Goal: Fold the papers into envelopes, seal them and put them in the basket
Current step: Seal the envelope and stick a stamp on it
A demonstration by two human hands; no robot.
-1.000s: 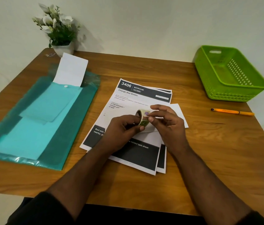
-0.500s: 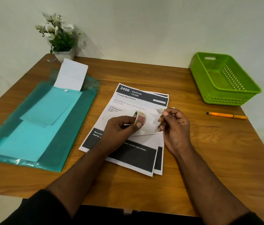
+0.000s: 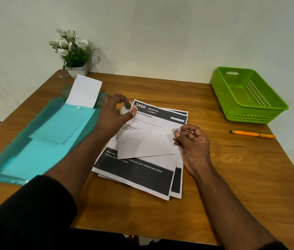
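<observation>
White envelope (image 3: pixel 148 141) awaits sealing; right hand (image 3: pixel 191 141) pinches a sticker (image 3: pixel 175 131) beside it, left hand (image 3: pixel 113 114) grips the roll (image 3: pixel 127 110); sticker may curl onto fingertips.

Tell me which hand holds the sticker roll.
The left hand grips the sticker roll; the right hand only pinches one small sticker.
</observation>
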